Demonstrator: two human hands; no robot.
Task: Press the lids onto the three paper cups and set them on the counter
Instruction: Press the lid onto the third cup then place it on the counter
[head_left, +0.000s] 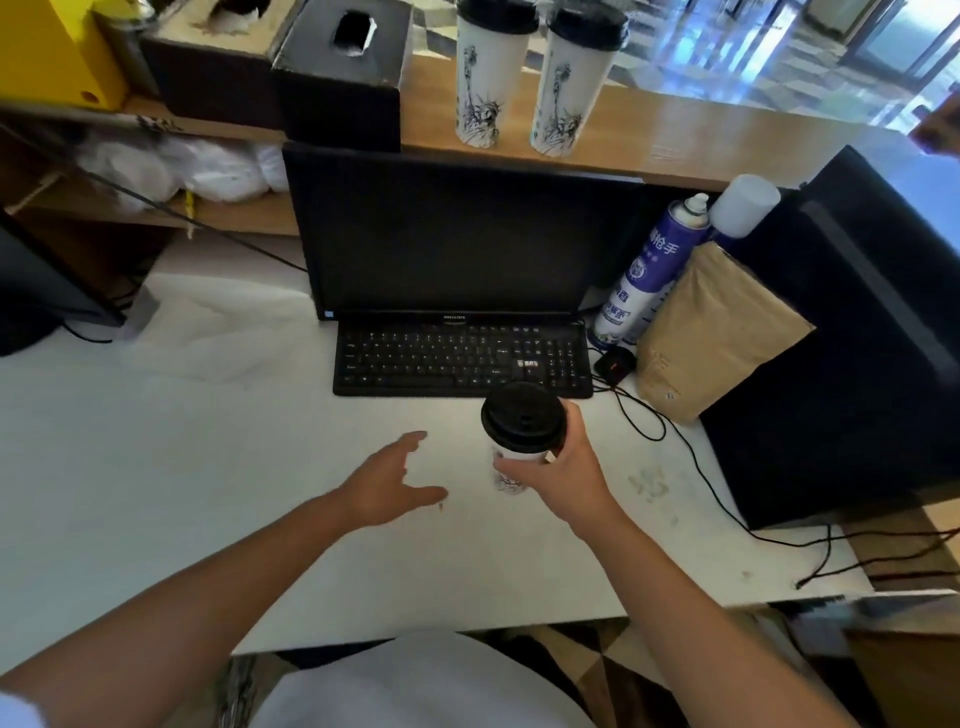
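Counter space is the relation that matters: the raised wooden counter ledge (675, 140) lies up and away from both hands, behind the black computer monitor (457, 239) and black keyboard (462, 358), so the last cup has to travel forward over them.

On the left, the left hand (387, 486) hovers low over the white desk surface (156, 467), palm down, fingers loosely spread, thumb pointing toward the cup, and it holds nothing. Just to its right, apart from it, the right hand (558, 467) is wrapped around the wall of the white paper cup with a black plastic lid (522, 423), fingers curled round the near side, thumb on the far side. The cup stands upright, its long axis vertical, and the lid looks seated level on the rim. Whether its base rests on the desk I cannot tell.

Farther back, two tall white printed paper cups with black lids (535, 73) already stand side by side on the ledge.

My judgement: the right hand is the one to carry, lifting high enough to clear the monitor's top edge, with bare ledge right of the pair.
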